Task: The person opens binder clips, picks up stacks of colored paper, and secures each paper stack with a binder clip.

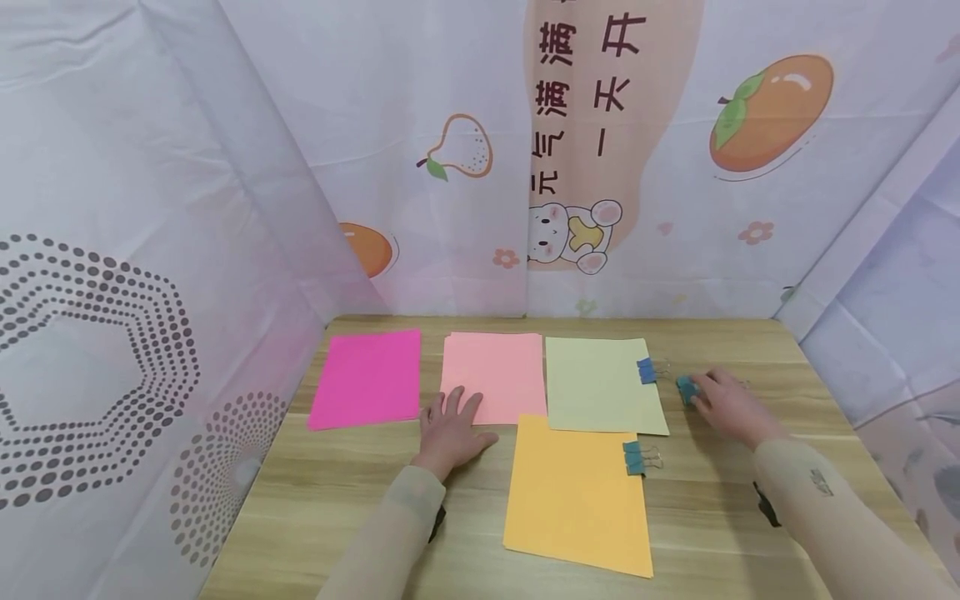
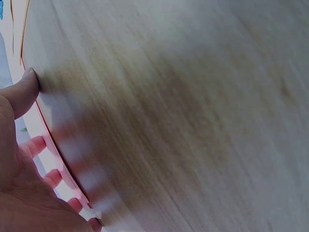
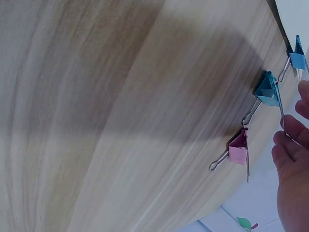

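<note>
My left hand [image 1: 450, 429] rests with spread fingers over the front left corner of a stack of light pink paper [image 1: 495, 375]; the left wrist view shows its thumb [image 2: 26, 92] on the table by the paper's edge. At the right, my right hand [image 1: 731, 404] pinches a teal binder clip [image 1: 686, 390] that sits on the table. In the right wrist view its fingertips [image 3: 292, 126] are at the clip's wire handle. A pink binder clip [image 3: 238, 147] lies beside it. Pale green paper [image 1: 600, 383] carries a blue binder clip [image 1: 647, 371] on its right edge.
Yellow-orange paper [image 1: 577, 500] lies in front, overlapping the green sheets' edge, with a teal binder clip [image 1: 634, 458] on its right side. Magenta paper [image 1: 367, 379] is at the left. A printed curtain [image 1: 450, 75] hangs behind the wooden table [image 1: 315, 508].
</note>
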Demonstrator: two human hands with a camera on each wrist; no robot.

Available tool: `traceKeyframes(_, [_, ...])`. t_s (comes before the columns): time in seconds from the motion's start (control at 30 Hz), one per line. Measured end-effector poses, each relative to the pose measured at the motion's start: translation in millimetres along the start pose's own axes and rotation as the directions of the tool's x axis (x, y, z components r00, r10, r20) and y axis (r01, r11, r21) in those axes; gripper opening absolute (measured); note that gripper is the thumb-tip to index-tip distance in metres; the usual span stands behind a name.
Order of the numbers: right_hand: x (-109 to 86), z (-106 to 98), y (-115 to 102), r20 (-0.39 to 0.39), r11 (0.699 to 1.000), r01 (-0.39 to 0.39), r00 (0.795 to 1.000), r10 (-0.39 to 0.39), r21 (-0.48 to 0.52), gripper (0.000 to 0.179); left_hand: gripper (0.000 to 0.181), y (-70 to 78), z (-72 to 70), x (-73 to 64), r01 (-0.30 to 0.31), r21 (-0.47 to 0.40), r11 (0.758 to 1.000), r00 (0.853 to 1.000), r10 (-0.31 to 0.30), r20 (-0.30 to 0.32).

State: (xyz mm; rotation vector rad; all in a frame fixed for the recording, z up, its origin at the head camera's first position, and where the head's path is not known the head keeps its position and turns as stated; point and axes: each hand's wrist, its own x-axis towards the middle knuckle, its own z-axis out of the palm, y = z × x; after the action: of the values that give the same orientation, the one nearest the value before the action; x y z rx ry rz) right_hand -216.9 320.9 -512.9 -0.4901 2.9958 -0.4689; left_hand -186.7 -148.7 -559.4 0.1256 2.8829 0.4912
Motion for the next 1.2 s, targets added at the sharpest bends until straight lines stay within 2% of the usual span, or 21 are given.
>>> traceKeyframes(0.23, [-1.4, 6, 4, -0.092, 0.997, 0.075, 0.993, -0.077, -0.024, 0.029, 0.077, 1.9, -2.9, -2.6, -0.013, -0.012, 1.000, 1.000, 0.013, -0.022])
traceKeyframes(0.37, [-2.4, 10, 3, -0.121, 0.996, 0.077, 0.989, -0.081, -0.033, 0.025, 0.077, 1.7, -2.2, -3.1, -0.010, -0.012, 1.000, 1.000, 0.009, -0.019])
traceKeyframes(0.8, [-9.0, 11, -1, -0.084, 0.998, 0.031, 0.996, -0.027, 0.052, 0.032, 0.077, 4.1, -6.1, -6.0, -0.002, -0.003, 1.000, 1.000, 0.002, -0.008])
traceKeyframes(1.2, [-11.4, 16, 4, -0.110, 0.993, 0.119, 0.987, -0.119, -0.005, 0.024, 0.077, 4.0, -6.5, -5.8, 0.001, -0.015, 1.000, 1.000, -0.001, -0.005])
